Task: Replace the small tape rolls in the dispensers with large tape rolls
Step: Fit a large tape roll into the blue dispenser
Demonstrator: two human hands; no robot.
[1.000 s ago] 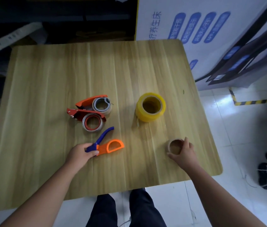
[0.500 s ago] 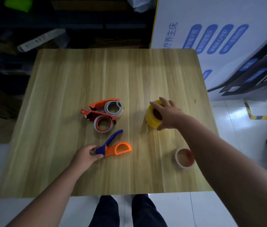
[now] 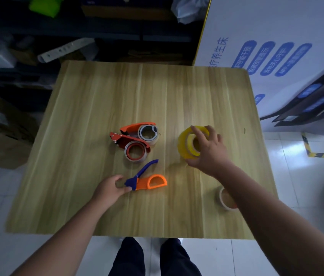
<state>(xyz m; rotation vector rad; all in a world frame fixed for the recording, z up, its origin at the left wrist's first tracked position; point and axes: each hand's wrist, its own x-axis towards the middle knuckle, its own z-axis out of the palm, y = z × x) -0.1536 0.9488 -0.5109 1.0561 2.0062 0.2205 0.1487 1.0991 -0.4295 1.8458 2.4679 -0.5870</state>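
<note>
My right hand [image 3: 207,151] grips the large yellow tape roll [image 3: 186,143], tilted up on its edge right of the table's middle. My left hand [image 3: 109,189] pinches the blue end of an empty orange-and-blue dispenser [image 3: 146,181] lying flat near the front. Two red-orange dispensers [image 3: 131,134] lie side by side in the middle, each with a small tape roll [image 3: 136,151] in it. A loose small roll [image 3: 225,198] lies at the front right, partly hidden by my right forearm.
The wooden table [image 3: 97,116] ends just in front of my legs. A white printed board [image 3: 276,56] stands at the right rear corner. Dark shelves with boxes and clutter lie behind and to the left; white floor tiles on the right.
My right hand left the small roll at the front right, reached to the yellow roll, took hold of it and tilted it up on edge. My left hand stayed on the blue-handled dispenser.
</note>
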